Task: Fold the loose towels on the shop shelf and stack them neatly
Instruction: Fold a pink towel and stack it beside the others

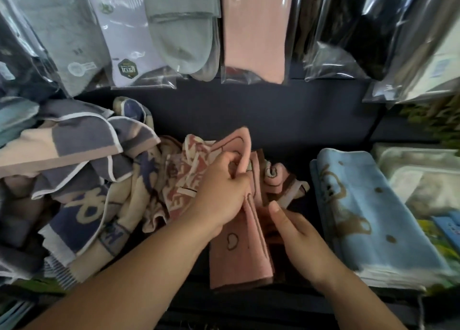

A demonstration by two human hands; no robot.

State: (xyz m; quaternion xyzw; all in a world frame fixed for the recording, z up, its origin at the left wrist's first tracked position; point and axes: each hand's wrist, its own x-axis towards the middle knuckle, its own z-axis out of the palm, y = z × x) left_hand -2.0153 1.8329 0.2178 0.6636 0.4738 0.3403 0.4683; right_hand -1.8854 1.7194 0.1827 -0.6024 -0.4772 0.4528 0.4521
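A pink towel [236,257] with brown heart outlines lies lengthwise on the dark shelf [261,113], its far end lifted. My left hand [221,190] grips that lifted end, fingers curled into the fabric. My right hand [296,227] pinches the towel's right edge lower down, thumb on top. Under and behind the pink towel lies a crumpled pink-and-cream patterned towel [184,177]. A heap of loose blue, grey and cream towels [82,180] fills the left side. A folded light blue towel stack [368,212] with brown bear prints sits on the right.
Packaged socks in clear bags [174,31] hang along the back above the shelf. Folded pale green and white towels [420,177] lie at the far right. The shelf's dark front edge [249,309] runs below my forearms.
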